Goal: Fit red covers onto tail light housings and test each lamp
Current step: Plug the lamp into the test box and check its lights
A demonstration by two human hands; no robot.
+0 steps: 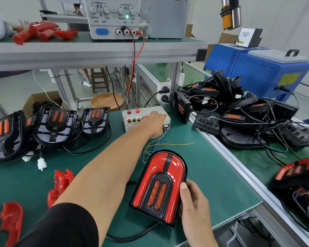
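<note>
Housings point(48, 125) flank switch box point(130, 120) under left hand point(154, 122).

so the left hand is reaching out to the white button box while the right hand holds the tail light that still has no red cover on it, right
Not quite. In the head view the tail light held by the right hand already has its red cover fitted. The rest stands: the left hand is reaching out to the white button box.

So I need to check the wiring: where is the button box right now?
In the head view the button box sits mid-bench on the green mat, under the left hand, beyond the covered lamp.
</note>
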